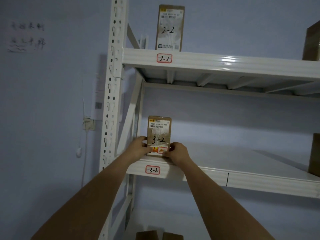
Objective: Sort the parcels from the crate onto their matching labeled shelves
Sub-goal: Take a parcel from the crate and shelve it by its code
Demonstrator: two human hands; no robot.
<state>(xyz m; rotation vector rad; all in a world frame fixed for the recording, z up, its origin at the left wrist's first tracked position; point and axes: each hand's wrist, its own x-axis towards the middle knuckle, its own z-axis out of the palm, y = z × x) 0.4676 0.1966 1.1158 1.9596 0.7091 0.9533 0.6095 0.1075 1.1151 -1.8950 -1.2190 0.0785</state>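
A brown cardboard parcel marked "3-2" stands upright at the left end of the white shelf, right above the shelf's red-framed "3-2" label. My left hand grips the parcel's lower left edge and my right hand grips its lower right corner. One shelf higher, a second parcel marked "2-2" stands upright above the "2-2" label. The crate is not in view.
The rack's perforated white upright runs down the left. Brown boxes show at the right edge on the upper shelf and the middle shelf. Two box tops sit below. A wall socket with a cord hangs on the left wall.
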